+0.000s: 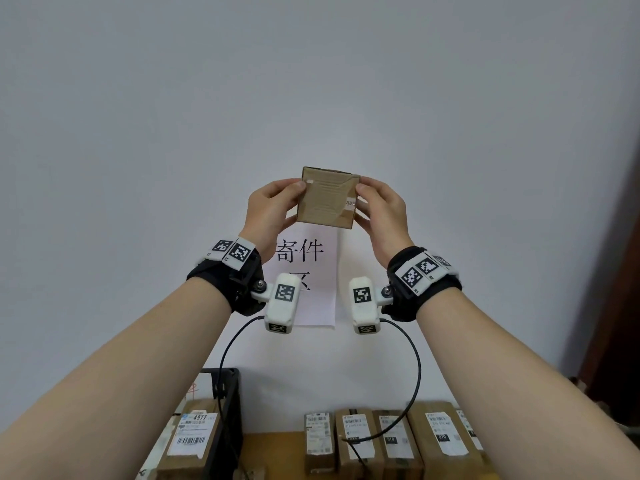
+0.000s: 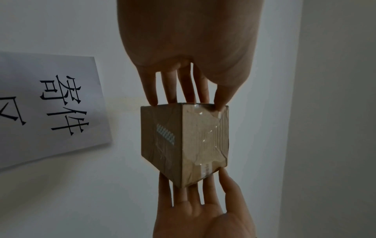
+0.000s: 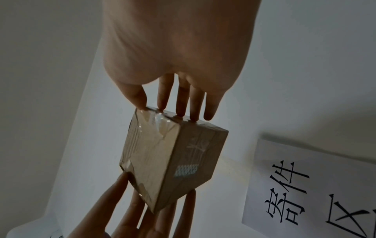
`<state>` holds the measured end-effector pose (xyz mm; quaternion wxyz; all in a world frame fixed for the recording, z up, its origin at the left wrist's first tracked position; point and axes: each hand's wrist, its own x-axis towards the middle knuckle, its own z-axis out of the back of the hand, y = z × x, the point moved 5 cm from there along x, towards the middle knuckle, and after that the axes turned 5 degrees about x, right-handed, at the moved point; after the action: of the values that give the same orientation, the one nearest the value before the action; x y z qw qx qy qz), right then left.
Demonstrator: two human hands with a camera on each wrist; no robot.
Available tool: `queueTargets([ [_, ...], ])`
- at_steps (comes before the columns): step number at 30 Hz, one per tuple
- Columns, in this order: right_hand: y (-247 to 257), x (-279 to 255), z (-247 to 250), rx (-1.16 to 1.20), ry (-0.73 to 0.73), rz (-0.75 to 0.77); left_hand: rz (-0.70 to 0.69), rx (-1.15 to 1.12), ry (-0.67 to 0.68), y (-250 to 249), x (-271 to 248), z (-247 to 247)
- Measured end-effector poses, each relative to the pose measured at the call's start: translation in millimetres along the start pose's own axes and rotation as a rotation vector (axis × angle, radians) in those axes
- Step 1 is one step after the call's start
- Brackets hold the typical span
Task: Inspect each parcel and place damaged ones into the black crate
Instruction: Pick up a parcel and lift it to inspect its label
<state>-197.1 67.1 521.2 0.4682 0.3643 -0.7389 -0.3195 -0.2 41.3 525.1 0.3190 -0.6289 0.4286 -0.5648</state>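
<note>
The wall fills most of the head view, with a paper sign stuck at centre frame. Along the bottom edge, the table carries a row of labelled parcels at lower right. The black crate sits at lower left with at least one labelled parcel inside.

At centre frame, both hands hold one small box up in front of the wall, well above the table. The left hand pinches its left side, thumb on the near face and fingers behind. The right hand does the same on the right side. In both wrist views only fingertips touch the box edges; the palms stay clear of it.

The near face is covered in wrinkled clear tape, and the cardboard under it looks creased or torn. Whether that counts as damage is a judgement I cannot settle from here.

The likely risks:
- The fingertip grip on glossy tape could slip while the box is turned, and it would drop onto the row below.
- One face inspected only could mean a missed tear.
- The wrist cables hang low and could snag a parcel on the way down to the crate.
</note>
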Motion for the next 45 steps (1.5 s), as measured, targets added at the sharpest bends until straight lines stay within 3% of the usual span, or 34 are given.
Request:
queueTargets([
  [16, 11.2, -4.5, -0.2, -0.108, -0.009, 0.046, 0.039, -0.012, -0.046, -7.2, -5.6, -8.6],
  [25, 8.8, -2.3, 0.5, -0.028, -0.004, 0.001, 0.04, 0.024, -0.09, -10.9, -8.0, -4.8],
  [34, 13.8, -0.4, -1.3, -0.171, 0.04, 0.111, 0.006, 0.11, -0.035, -12.3, -13.2, -10.0],
  [45, 16.0, -5.3, 4.6, -0.1, -0.001, 0.097, 0.107, 0.013, -0.074, -10.4, -13.1, -9.8],
])
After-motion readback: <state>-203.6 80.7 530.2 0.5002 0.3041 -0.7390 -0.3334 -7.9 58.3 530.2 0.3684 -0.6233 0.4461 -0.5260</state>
